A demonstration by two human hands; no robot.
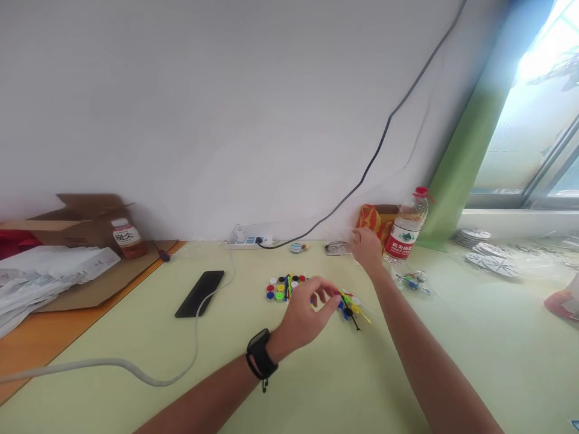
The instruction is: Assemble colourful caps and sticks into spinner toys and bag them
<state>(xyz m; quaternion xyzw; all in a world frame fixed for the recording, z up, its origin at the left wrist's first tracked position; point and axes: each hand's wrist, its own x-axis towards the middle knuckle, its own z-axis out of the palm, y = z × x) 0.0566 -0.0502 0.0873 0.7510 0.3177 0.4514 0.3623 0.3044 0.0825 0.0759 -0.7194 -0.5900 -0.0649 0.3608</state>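
Observation:
My left hand (310,307), with a black watch (261,354) on its wrist, is curled low over the table. Its thumb and index finger close on a bunch of coloured plastic pointers (349,306), some with arrow tips. Left of these fingers, and partly behind them, lie several coloured round caps (275,289) in rows with more thin pieces. My right hand (367,247) reaches farther back, beside a red and yellow packet (371,218). Its fingers are drawn together and somewhat blurred; what they hold, perhaps clear film, cannot be made out.
A red-capped water bottle (406,226) stands right of my right hand, near a small bag of coloured parts (414,280). White discs (491,262) are stacked farther right. A black phone (199,293), white cable (122,363), power strip (249,242), tea bottle (127,238) and cardboard box (76,226) occupy the left.

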